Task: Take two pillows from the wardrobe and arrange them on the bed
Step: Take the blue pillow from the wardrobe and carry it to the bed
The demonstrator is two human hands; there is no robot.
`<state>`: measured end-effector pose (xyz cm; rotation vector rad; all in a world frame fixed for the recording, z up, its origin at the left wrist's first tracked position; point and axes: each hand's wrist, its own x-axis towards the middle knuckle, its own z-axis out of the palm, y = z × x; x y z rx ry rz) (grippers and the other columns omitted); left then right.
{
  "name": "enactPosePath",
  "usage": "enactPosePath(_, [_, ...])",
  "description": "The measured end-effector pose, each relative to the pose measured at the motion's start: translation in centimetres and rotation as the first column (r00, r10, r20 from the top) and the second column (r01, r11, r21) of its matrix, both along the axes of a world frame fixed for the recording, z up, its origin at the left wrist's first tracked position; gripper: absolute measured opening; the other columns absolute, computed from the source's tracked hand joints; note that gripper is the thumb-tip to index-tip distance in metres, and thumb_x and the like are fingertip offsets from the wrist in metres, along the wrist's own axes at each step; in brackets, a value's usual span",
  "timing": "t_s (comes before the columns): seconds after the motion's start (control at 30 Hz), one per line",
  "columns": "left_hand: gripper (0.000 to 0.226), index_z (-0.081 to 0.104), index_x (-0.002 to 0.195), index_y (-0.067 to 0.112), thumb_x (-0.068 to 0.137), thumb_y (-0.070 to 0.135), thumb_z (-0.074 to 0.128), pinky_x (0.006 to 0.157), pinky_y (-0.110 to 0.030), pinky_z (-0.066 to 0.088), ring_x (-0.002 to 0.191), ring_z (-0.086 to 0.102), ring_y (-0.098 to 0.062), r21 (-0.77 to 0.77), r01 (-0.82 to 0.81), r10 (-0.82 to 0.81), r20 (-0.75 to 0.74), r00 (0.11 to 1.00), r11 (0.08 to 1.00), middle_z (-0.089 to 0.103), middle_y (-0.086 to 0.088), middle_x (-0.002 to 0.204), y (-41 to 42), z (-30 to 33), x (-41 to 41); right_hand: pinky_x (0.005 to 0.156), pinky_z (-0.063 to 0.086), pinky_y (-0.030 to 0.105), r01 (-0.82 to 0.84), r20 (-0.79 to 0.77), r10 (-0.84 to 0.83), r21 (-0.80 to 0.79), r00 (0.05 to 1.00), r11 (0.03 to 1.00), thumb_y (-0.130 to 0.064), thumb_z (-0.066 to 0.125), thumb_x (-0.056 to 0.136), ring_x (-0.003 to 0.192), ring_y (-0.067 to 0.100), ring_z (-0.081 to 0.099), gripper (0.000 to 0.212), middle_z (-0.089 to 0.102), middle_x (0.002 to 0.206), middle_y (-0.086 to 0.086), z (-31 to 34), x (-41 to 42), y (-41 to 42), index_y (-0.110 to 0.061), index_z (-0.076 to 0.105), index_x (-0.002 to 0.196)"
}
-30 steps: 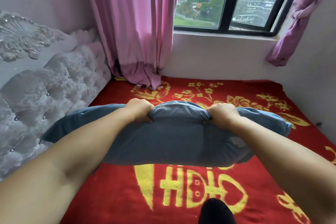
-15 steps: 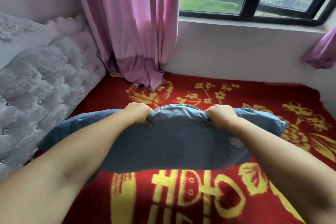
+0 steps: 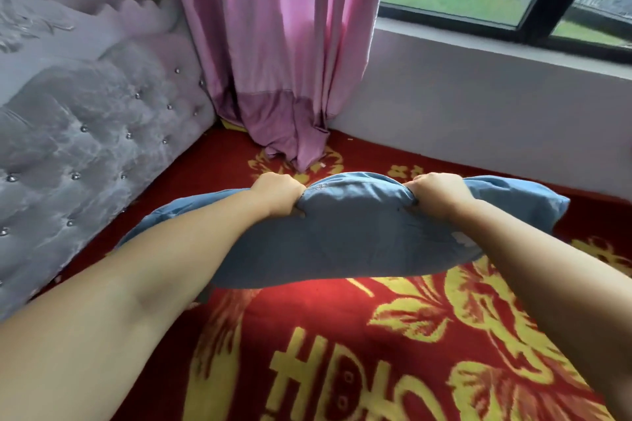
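A blue pillow (image 3: 349, 243) hangs level above the bed, which is covered by a red blanket with yellow flowers and characters (image 3: 342, 352). My left hand (image 3: 278, 193) is clenched on the pillow's far edge, left of its middle. My right hand (image 3: 439, 193) grips the same edge further right. Both forearms stretch out over the pillow and hide parts of it. Only this one pillow is in view.
A grey tufted headboard (image 3: 78, 154) runs along the left side. A pink curtain (image 3: 280, 51) hangs into the far corner, its hem lying on the blanket. A pale wall and window sill (image 3: 496, 106) close off the far side of the bed.
The pillow and both hands have moved forward over the bed, closer to the curtain corner and the wall. The view has tilted down. Both grips are unchanged.
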<state>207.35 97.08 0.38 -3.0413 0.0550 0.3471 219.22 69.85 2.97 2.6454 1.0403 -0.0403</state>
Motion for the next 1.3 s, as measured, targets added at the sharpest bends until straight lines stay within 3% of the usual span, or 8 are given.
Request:
enactPosePath(0.13, [0.04,0.065,0.102,0.023,0.077,0.054,0.065,0.075,-0.033,0.049,0.099,0.065,-0.03,0.021,-0.006,0.006,-0.043,0.999,1.0,0.07,-0.004,0.108,6.0,-0.6,0.6,0.071,0.046,0.028,-0.027,-0.009,0.027,0.003,1.0,1.0,-0.041,0.053,0.09,0.103,0.021,0.066,0.022,0.07,0.108,-0.006,-1.4,-0.4,5.5,-0.033,0.067,0.105])
enactPosePath(0.37, [0.04,0.065,0.098,0.024,0.075,0.057,0.065,0.067,-0.029,0.044,0.095,0.066,-0.028,0.001,0.086,-0.085,-0.111,0.99,0.996,0.071,-0.003,0.103,14.7,-2.2,3.3,0.065,0.042,0.026,0.103,-0.093,-0.109,-0.063,0.99,0.993,-0.042,0.053,0.089,0.098,0.022,0.066,0.023,0.07,0.105,-0.005,-3.8,0.5,13.3,-0.029,0.066,0.102])
enactPosePath(0.53, [0.04,0.066,0.097,0.023,0.074,0.056,0.066,0.065,-0.029,0.044,0.094,0.066,-0.028,-0.007,0.061,-0.061,-0.098,0.993,0.998,0.071,-0.004,0.101,20.4,-1.5,3.7,0.069,0.042,0.029,0.02,-0.083,-0.022,-0.016,0.996,1.0,-0.051,0.053,0.088,0.102,0.023,0.065,0.032,0.068,0.108,-0.004,-3.0,2.2,19.0,-0.029,0.066,0.107])
enactPosePath(0.77, [0.039,0.066,0.101,0.025,0.075,0.054,0.068,0.069,-0.029,0.046,0.096,0.066,-0.027,-0.019,0.005,-0.006,-0.07,0.998,1.0,0.07,-0.003,0.103,21.0,0.4,8.1,0.069,0.043,0.029,-0.005,-0.094,0.003,-0.023,0.996,1.0,-0.058,0.054,0.085,0.101,0.021,0.064,0.034,0.068,0.108,-0.007,-1.2,8.3,20.1,-0.033,0.065,0.106])
enactPosePath(0.93, [0.038,0.067,0.093,0.021,0.074,0.054,0.067,0.063,-0.029,0.044,0.086,0.065,-0.026,-0.064,-0.176,0.169,-0.094,0.981,0.982,0.071,-0.003,0.095,20.0,-1.3,12.8,0.071,0.043,0.029,-0.118,-0.093,0.111,-0.075,0.989,0.99,-0.06,0.055,0.085,0.101,0.022,0.064,0.037,0.068,0.108,-0.006,-1.3,17.1,22.1,-0.032,0.065,0.107])
enactPosePath(1.07, [0.036,0.067,0.095,0.024,0.075,0.054,0.066,0.066,-0.03,0.043,0.091,0.066,-0.029,-0.116,-0.377,0.363,-0.124,0.923,0.919,0.071,-0.005,0.099,19.7,-3.2,14.5,0.072,0.044,0.03,-0.293,-0.083,0.285,-0.124,0.955,0.948,-0.053,0.054,0.089,0.104,0.023,0.064,0.031,0.067,0.111,-0.004,-2.2,22.1,25.1,-0.031,0.064,0.107])
enactPosePath(1.2, [0.033,0.066,0.09,0.025,0.077,0.054,0.062,0.064,-0.028,0.041,0.09,0.066,-0.029,-0.14,-0.436,0.427,-0.086,0.9,0.889,0.071,-0.005,0.097,19.4,-3.3,15.4,0.069,0.041,0.03,-0.371,-0.041,0.369,-0.09,0.928,0.924,-0.044,0.052,0.092,0.103,0.022,0.065,0.022,0.068,0.111,-0.006,-2.4,24.6,25.4,-0.032,0.064,0.107])
enactPosePath(1.3, [0.032,0.066,0.09,0.028,0.075,0.055,0.061,0.062,-0.027,0.038,0.088,0.066,-0.028,-0.166,-0.477,0.473,-0.062,0.879,0.863,0.071,-0.003,0.094,20.1,-3.1,15.1,0.066,0.04,0.029,-0.401,-0.033,0.4,-0.084,0.916,0.912,-0.051,0.055,0.088,0.101,0.022,0.065,0.026,0.068,0.109,-0.006,-1.4,25.1,26.8,-0.033,0.065,0.105])
